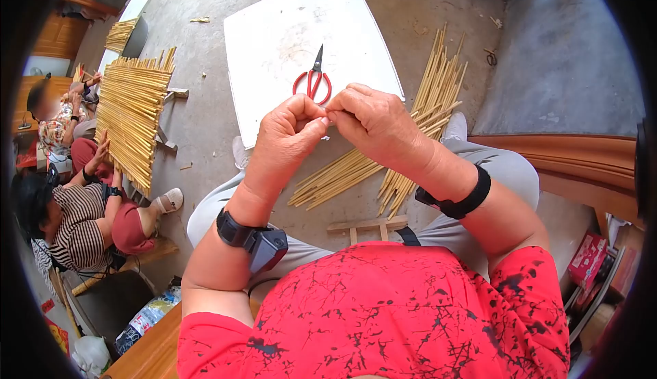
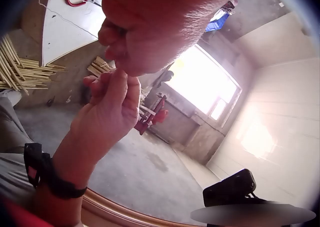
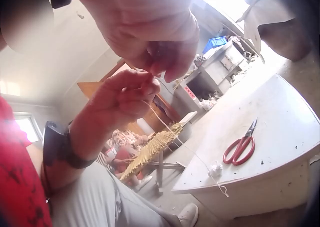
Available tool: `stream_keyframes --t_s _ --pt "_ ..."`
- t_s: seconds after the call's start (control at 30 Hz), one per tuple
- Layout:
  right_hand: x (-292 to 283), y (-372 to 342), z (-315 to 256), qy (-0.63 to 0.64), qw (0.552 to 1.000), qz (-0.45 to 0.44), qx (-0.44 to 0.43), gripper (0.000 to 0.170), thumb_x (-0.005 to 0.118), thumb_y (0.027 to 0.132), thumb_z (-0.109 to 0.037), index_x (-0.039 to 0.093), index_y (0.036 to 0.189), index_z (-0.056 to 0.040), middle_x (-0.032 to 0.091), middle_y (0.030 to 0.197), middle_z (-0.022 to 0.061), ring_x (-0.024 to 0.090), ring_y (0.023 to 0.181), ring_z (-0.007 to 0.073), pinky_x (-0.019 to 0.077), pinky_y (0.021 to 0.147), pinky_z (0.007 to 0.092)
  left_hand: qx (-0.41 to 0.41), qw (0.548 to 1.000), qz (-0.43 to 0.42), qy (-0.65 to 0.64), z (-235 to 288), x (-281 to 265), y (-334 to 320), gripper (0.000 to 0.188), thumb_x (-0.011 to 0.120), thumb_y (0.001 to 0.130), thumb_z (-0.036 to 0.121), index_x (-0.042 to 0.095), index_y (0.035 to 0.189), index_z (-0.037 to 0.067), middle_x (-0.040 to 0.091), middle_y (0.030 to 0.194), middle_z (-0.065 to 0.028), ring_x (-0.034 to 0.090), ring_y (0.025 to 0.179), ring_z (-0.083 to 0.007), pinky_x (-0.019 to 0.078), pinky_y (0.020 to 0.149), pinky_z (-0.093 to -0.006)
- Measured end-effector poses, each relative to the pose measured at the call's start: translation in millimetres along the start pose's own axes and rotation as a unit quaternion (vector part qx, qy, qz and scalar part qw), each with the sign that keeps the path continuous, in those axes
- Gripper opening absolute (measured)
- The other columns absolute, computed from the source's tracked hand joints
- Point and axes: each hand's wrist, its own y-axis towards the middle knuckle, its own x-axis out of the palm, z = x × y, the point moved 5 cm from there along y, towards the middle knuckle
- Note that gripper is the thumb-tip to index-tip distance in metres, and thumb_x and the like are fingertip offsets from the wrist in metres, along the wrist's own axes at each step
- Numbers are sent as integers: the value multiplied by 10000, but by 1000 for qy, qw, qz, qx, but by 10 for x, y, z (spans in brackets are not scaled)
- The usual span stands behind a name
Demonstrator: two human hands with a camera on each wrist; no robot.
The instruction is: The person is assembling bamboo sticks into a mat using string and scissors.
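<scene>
My left hand (image 1: 291, 132) and right hand (image 1: 380, 122) meet fingertip to fingertip above the near edge of a white board (image 1: 263, 50). Thumb and forefinger of each pinch a thin white string, and the fingers hide most of the held part. In the right wrist view the string (image 3: 170, 128) trails down from the left hand (image 3: 117, 97) to the board, beside a small white wad (image 3: 215, 169). Red-handled scissors (image 1: 317, 70) lie on the board just beyond my hands, blades pointing away.
Loose thin sticks (image 1: 438, 84) lie on the floor at the right, with more sticks (image 1: 339, 177) below my hands. To the left, two people sit by a slatted mat of sticks (image 1: 133, 115) on a stand. A wooden ledge (image 1: 561, 149) runs along the right.
</scene>
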Motion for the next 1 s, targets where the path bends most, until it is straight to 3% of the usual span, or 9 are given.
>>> stream_keyframes --t_s 0.03,0.37,0.47,0.53,0.6,0.83,0.93,1.0 --pt "2 -7 21 -15 1000 3 18 93 580 787 -112 519 739 -60 548 686 110 578 603 298 482 527 378 0 1000 0 0 5 9 0 46 558 866 92 556 826 68 569 715 34 377 535 9 281 462 -151" --pt "-67 29 -64 -119 993 14 -11 131 604 710 -109 484 702 -59 528 645 99 564 548 287 471 476 365 -8 999 -7 -46 2 61 17 55 591 851 78 551 817 60 531 692 49 398 545 10 298 469 -148" --pt "-148 64 -34 -118 993 26 -7 120 593 689 0 488 731 -42 534 674 104 552 575 283 448 500 351 -11 996 -6 -91 38 28 8 65 600 842 79 545 809 69 527 684 46 381 526 8 282 450 -151" --pt "-193 75 4 -140 989 37 -1 100 588 706 -80 494 686 -54 537 639 111 561 554 298 461 478 379 -21 993 -6 -120 38 -3 5 70 603 838 78 541 805 74 525 681 43 374 518 7 274 440 -153" --pt "-213 56 39 -132 990 39 5 87 585 707 -74 502 689 -52 544 643 115 564 562 301 463 486 377 -26 988 -15 -149 29 -13 7 76 586 848 81 519 814 85 509 676 26 334 505 3 231 423 -146" --pt "-327 81 68 -65 997 42 27 74 589 705 -46 515 713 -40 565 676 119 572 590 295 470 515 362 -29 986 -28 -161 -9 -37 30 74 582 851 82 520 811 84 520 676 16 325 500 0 234 426 -145" --pt "-356 105 18 -56 998 38 9 82 589 712 -43 507 717 -41 551 672 112 564 583 291 466 511 357 -69 992 -33 -105 -62 -43 42 37 574 853 76 547 877 69 559 738 4 393 539 -12 313 482 -147" --pt "-332 95 11 -72 997 33 -16 85 587 717 -44 502 719 -42 538 663 110 560 577 290 463 504 355 -61 998 -30 -18 -85 -3 48 209 569 843 58 549 1051 47 590 952 -52 537 745 -71 430 633 -179"
